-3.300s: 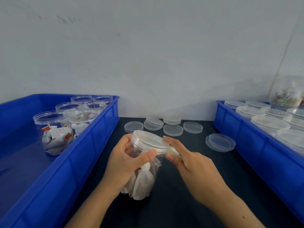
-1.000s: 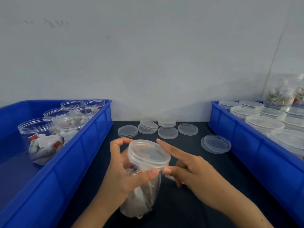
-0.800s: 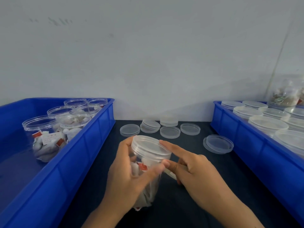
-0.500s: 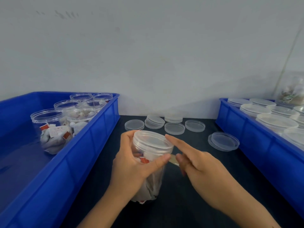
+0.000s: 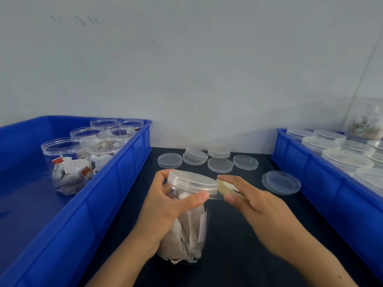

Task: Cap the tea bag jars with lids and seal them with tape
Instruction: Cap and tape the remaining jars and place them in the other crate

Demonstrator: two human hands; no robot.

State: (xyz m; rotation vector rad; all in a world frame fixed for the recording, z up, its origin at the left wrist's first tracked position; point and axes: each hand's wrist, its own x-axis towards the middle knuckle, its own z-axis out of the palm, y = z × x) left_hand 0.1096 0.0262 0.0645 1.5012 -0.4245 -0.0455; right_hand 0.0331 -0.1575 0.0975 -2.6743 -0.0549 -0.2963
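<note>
Six loose lids [image 5: 220, 164] are ranged along the desk's [image 5: 238, 235] back edge; the capped jar [image 5: 187, 214] is gripped by the left hand [image 5: 165, 208], tape [image 5: 224, 188] pinched by the right hand [image 5: 261, 212]; labels are unreadable.

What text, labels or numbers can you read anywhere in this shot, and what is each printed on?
No text is legible.
White paper tag with red ends inside the front open clear plastic jar in the left blue plastic bin: dark printed characters, too small and blurred to read.
Grey scribbles high on the white wall: too faint to read.
Capped clear jar of tea bags gripped by the left hand: no print visible.
</note>
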